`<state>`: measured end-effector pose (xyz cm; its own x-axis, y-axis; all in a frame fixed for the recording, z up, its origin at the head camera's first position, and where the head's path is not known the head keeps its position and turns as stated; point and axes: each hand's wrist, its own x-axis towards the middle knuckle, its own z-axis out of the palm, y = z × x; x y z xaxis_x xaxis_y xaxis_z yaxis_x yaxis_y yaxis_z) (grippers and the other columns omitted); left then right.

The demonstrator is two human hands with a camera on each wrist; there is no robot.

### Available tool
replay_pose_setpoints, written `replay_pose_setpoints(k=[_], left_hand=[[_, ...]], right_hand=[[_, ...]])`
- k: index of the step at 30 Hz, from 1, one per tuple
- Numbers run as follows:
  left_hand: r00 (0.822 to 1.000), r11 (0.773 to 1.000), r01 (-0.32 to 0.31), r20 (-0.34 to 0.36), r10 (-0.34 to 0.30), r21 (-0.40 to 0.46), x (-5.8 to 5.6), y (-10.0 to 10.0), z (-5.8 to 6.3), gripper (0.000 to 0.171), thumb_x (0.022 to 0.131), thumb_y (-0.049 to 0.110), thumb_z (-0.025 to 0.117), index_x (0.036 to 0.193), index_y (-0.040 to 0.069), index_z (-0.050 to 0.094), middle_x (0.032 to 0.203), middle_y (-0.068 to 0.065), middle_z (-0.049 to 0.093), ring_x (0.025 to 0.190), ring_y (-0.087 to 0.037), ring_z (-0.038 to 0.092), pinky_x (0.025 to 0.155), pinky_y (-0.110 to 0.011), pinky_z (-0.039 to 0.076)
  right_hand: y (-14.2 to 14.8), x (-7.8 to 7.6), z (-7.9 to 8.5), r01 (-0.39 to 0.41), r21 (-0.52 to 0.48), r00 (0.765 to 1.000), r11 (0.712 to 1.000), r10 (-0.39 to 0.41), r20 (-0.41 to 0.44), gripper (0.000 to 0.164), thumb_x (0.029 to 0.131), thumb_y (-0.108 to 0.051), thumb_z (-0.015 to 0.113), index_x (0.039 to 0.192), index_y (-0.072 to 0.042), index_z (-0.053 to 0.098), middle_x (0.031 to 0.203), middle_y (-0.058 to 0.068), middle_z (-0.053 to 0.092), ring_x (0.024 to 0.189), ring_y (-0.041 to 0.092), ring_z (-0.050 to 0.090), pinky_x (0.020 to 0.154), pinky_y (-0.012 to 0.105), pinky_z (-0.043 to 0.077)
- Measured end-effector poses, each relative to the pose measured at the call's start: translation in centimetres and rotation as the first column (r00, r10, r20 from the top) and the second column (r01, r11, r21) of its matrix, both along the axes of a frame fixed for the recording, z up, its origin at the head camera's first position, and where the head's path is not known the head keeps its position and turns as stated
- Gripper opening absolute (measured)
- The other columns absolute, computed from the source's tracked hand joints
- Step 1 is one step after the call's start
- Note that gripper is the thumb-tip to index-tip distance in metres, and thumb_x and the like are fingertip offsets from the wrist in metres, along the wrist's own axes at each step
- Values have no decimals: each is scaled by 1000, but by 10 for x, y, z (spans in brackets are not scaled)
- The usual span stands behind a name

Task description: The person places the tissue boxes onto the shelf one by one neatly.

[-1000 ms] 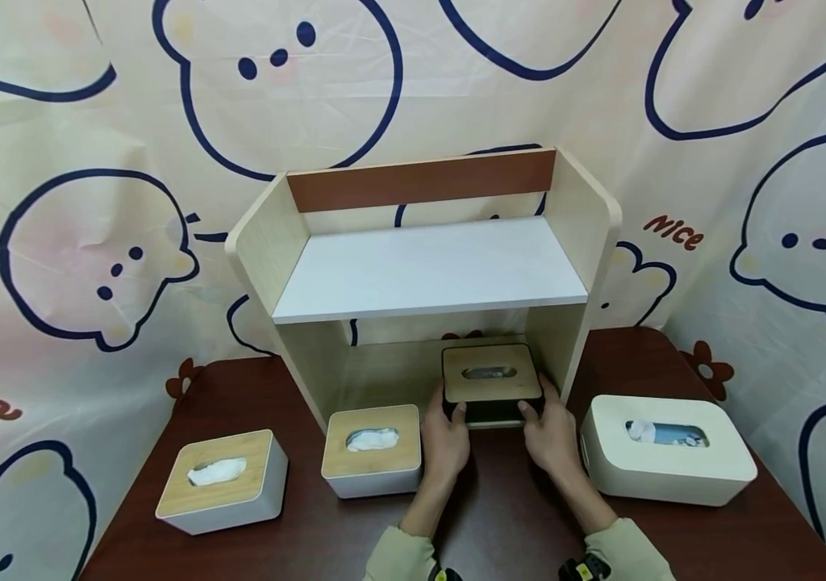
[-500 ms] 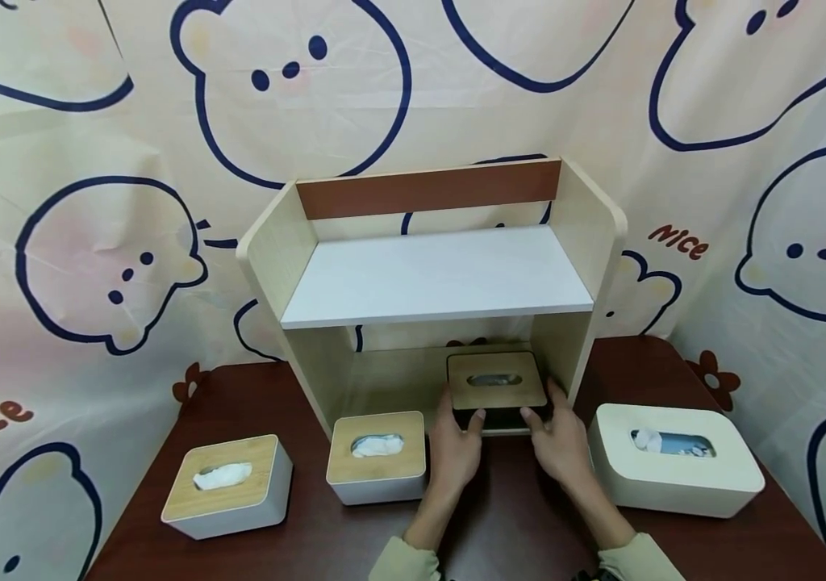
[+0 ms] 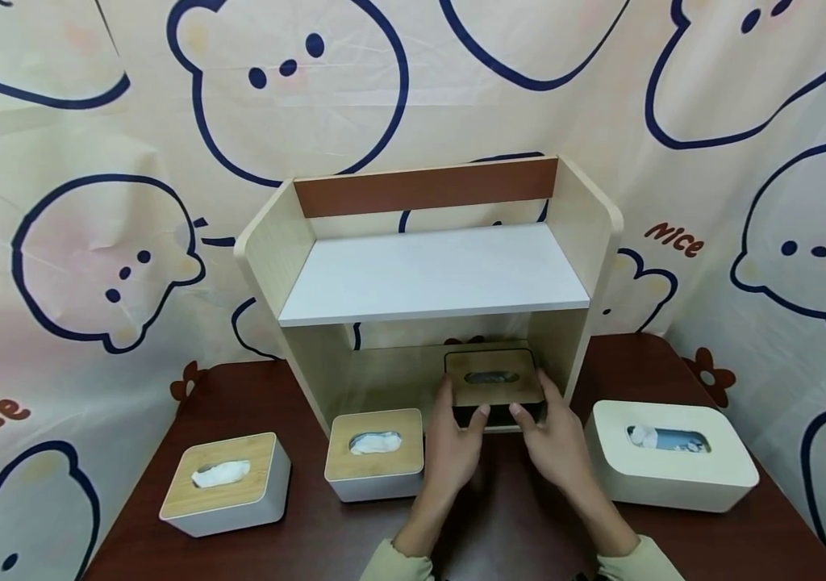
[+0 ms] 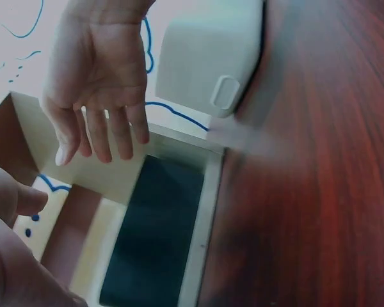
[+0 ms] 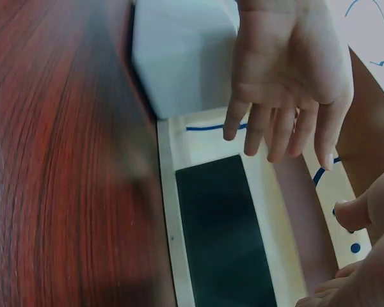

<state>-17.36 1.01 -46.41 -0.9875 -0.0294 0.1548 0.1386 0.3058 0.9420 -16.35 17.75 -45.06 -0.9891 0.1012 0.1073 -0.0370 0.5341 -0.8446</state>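
A black tissue box with a wooden lid (image 3: 491, 378) sits on the lower level of the small shelf unit (image 3: 435, 274), towards its right side. My left hand (image 3: 452, 444) is at the box's left front corner, and my right hand (image 3: 556, 442) is at the right one. Both thumbs point inward before its dark front. In the left wrist view the right hand's fingers are straight, close to the end of the dark box front (image 4: 155, 236). The right wrist view shows the left hand (image 5: 291, 83) with extended fingers, apart from the dark front.
Two white tissue boxes with wooden lids stand left on the dark red table (image 3: 340, 545): one far left (image 3: 227, 484), another (image 3: 375, 456) beside my left hand. A larger cream tissue box (image 3: 670, 456) stands right of my right hand. A white board (image 3: 435, 270) lies above the box.
My thumbs have come off the black box's front corners and moved closer together. The box stays in about the same place in the shelf. The head view has shifted slightly.
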Motion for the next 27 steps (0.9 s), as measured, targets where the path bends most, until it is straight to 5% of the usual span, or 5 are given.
replay_pose_setpoints(k=[2, 4, 6, 9, 27], left_hand=[[1000, 1000, 3, -6, -3, -7, 3, -3, 4, 78, 107, 28, 68, 169, 0, 28, 170, -26, 38, 145, -48, 52, 115, -67, 46], [1000, 1000, 12, -11, -12, -10, 6, -8, 8, 78, 108, 30, 67, 169, 1, 28, 170, -26, 38, 145, -48, 52, 115, -68, 46], [1000, 1000, 17, -2, -17, -7, 9, -13, 11, 79, 108, 32, 67, 169, 1, 28, 171, -25, 38, 148, -47, 49, 117, -68, 45], [1000, 1000, 22, 14, -22, 7, 14, -22, 16, 80, 107, 33, 68, 169, 2, 28, 172, -23, 35, 156, -45, 39, 121, -69, 39], [996, 991, -85, 13, 87, -107, 31, -99, 22, 84, 102, 32, 76, 170, 10, 32, 170, -22, 40, 154, -45, 42, 123, -69, 37]], right_hand=[[-4, 3, 2, -13, 1, 1000, 1000, 13, -9, 75, 110, -23, 63, 171, -3, 24, 162, 30, 48, 79, 48, 69, 93, 55, 56], [-8, 7, 3, -28, 6, 999, 1000, 28, -25, 75, 110, -23, 64, 170, -3, 25, 161, 29, 49, 77, 46, 69, 93, 54, 56], [-11, 9, 3, -47, 7, 998, 999, 48, -45, 74, 109, -23, 65, 169, -1, 27, 169, 28, 40, 114, 49, 70, 104, 62, 54], [-17, 12, 2, -71, 10, 995, 997, 71, -64, 75, 109, -22, 66, 169, 0, 28, 171, 27, 35, 157, 49, 35, 121, 71, 37], [-69, 28, -8, -166, -55, 986, 985, 164, -33, 87, 100, -39, 77, 168, -5, 33, 170, 19, 41, 156, 44, 40, 123, 67, 38]])
